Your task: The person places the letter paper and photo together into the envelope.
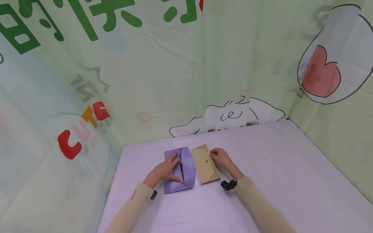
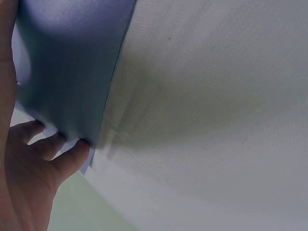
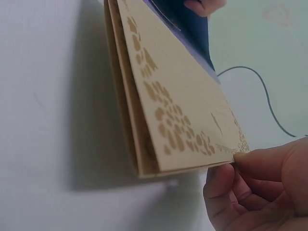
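A purple envelope point(image 1: 189, 168) lies on the table with its flap folded out to the right and its mouth gaping a little. Over its left part my left hand point(image 1: 166, 170) is spread, with thumb and fingers resting along the mouth. In the left wrist view, fingertips touch the envelope point(image 2: 67, 86) near its edge. To the right is a folded cream card point(image 1: 205, 165) with brown ornamental corners, tilted and close to the flap. My right hand point(image 1: 221, 157) pinches the card's right edge between thumb and fingers. The right wrist view shows the layered card point(image 3: 178, 96) raised at one edge.
A pale lilac cloth covers the table point(image 1: 262, 168). Printed curtains point(image 1: 163, 81) with cartoon drawings and letters hang behind the table and on both sides. A black wrist device point(image 1: 229, 185) sits at the right cuff.
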Available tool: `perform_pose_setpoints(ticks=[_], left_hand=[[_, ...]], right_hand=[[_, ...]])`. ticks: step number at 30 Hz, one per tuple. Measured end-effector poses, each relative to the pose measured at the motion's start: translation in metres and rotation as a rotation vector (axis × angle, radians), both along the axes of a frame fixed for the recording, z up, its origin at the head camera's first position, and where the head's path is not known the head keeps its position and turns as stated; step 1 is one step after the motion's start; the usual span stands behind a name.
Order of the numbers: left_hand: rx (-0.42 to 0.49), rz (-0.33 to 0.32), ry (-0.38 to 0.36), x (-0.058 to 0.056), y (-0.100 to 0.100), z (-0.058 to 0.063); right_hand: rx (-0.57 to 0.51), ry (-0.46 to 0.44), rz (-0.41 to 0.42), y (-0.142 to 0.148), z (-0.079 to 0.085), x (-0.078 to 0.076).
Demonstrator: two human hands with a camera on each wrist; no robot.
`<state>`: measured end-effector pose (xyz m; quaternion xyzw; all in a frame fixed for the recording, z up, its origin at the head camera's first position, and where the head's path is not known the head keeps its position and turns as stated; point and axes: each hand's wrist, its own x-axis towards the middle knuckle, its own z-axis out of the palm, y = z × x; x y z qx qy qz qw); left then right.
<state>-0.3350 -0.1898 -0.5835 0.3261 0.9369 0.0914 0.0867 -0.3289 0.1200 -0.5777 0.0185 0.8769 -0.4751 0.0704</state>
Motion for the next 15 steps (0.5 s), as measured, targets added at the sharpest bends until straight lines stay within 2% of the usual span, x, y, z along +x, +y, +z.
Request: perform_pose_setpoints(ticks=[7, 15], left_hand=[[-0.011, -0.005, 0.016, -0.001, 0.0, -0.002], [-0.045, 0.004, 0.017, -0.003, 0.0, -0.003]], right_hand=[[-0.011, 0.01, 0.006, -0.017, -0.003, 0.0], [-0.028, 0.012, 0.027, -0.035, 0.001, -0.003]])
